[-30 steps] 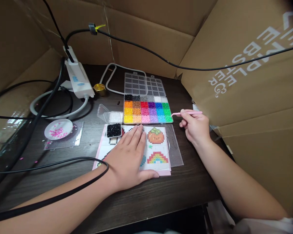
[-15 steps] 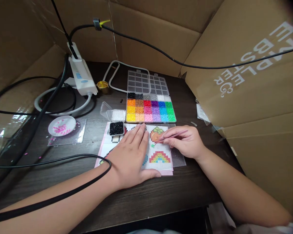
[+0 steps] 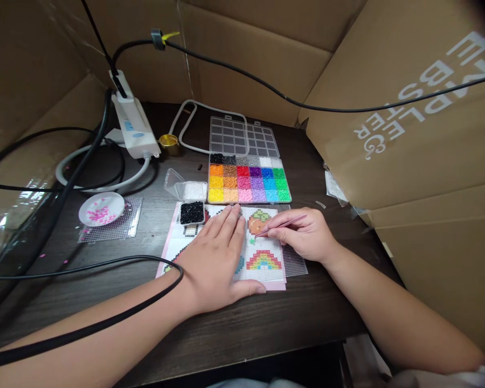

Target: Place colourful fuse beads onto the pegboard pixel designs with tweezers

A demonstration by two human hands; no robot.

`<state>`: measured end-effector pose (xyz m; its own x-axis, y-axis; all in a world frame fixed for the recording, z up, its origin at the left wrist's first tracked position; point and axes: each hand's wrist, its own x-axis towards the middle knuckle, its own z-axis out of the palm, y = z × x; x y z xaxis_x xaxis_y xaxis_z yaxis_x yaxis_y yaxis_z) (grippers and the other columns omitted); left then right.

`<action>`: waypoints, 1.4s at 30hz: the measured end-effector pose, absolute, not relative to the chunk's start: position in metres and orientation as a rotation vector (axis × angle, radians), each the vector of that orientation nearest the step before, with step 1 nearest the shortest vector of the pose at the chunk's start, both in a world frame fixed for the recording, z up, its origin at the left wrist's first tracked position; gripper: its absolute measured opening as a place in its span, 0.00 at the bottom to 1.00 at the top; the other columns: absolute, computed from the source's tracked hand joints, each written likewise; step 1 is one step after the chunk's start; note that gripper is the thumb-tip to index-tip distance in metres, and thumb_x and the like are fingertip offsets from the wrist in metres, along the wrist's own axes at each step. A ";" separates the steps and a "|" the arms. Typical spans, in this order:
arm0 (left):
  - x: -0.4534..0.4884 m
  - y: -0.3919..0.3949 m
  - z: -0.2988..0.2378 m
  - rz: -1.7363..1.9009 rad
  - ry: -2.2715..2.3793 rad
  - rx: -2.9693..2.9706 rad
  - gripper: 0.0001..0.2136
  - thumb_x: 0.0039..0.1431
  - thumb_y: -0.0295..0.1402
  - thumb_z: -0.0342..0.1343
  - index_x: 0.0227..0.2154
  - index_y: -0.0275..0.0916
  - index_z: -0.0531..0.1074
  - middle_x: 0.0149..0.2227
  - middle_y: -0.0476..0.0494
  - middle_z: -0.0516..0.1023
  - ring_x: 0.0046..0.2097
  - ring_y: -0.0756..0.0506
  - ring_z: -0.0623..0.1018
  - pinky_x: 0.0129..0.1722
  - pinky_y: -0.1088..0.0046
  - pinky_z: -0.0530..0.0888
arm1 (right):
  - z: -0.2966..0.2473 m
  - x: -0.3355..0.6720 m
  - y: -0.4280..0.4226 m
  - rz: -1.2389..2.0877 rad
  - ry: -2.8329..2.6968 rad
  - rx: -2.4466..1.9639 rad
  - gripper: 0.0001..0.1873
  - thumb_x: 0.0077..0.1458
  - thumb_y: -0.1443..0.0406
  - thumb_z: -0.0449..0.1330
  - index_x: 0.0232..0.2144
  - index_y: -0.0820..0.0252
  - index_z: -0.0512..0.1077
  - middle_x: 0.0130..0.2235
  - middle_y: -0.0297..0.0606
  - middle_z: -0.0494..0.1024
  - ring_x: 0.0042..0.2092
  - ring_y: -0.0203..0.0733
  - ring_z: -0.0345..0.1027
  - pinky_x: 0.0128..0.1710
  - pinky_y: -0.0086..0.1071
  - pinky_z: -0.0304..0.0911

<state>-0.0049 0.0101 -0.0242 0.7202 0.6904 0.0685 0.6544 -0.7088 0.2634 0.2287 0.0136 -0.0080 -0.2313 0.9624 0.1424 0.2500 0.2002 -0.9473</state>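
Spread flat on the pattern sheet [image 3: 267, 277], my left hand [image 3: 216, 258] covers its middle. My right hand [image 3: 303, 233] pinches pink tweezers [image 3: 285, 223], with their tips low over the sheet beside a small cluster of green beads [image 3: 252, 241]. Printed just above those beads is an orange and green pixel picture [image 3: 259, 222]; a rainbow picture [image 3: 264, 260] lies below. A clear pegboard [image 3: 297, 261] shows at the sheet's right side, partly under my right hand. Whether a bead sits between the tweezer tips is too small to tell.
Beyond the sheet stands an open bead box [image 3: 249, 180] with many colours. A small box of black beads [image 3: 192, 213] rests on the sheet's upper left. To the left, a white dish [image 3: 102, 209] holds pink beads. Cables, a power strip [image 3: 137, 129] and cardboard walls surround the table.
The view has shifted very slightly. My right hand and the tweezers have moved a little to the left; my left hand stays flat on the sheet.
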 end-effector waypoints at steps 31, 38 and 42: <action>-0.004 0.010 -0.021 0.193 1.100 2.687 0.56 0.51 0.72 0.47 0.68 0.25 0.53 0.71 0.20 0.46 0.72 0.26 0.48 0.69 0.48 0.52 | -0.006 0.231 0.015 1.175 -1.602 -1.216 0.05 0.52 0.63 0.70 0.31 0.56 0.84 0.32 0.40 0.86 0.33 0.43 0.81 0.29 0.31 0.76; -0.004 0.010 -0.021 0.199 1.100 2.678 0.56 0.50 0.72 0.48 0.68 0.27 0.53 0.72 0.21 0.47 0.72 0.26 0.49 0.68 0.48 0.53 | -0.004 0.230 0.014 1.169 -1.596 -1.238 0.05 0.51 0.62 0.70 0.30 0.56 0.84 0.32 0.40 0.85 0.32 0.42 0.80 0.28 0.31 0.75; -0.003 0.010 -0.021 0.170 1.099 2.703 0.57 0.51 0.73 0.46 0.67 0.23 0.53 0.71 0.18 0.46 0.72 0.26 0.48 0.68 0.47 0.53 | -0.005 0.230 0.015 1.155 -1.610 -1.211 0.04 0.50 0.63 0.71 0.30 0.57 0.84 0.32 0.40 0.85 0.32 0.42 0.81 0.32 0.32 0.76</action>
<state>-0.0034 0.0098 -0.0209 0.7141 0.6996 0.0249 0.6743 -0.6969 0.2443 0.2298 0.0145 -0.0055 -0.2251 0.9718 0.0701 0.2454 0.1262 -0.9612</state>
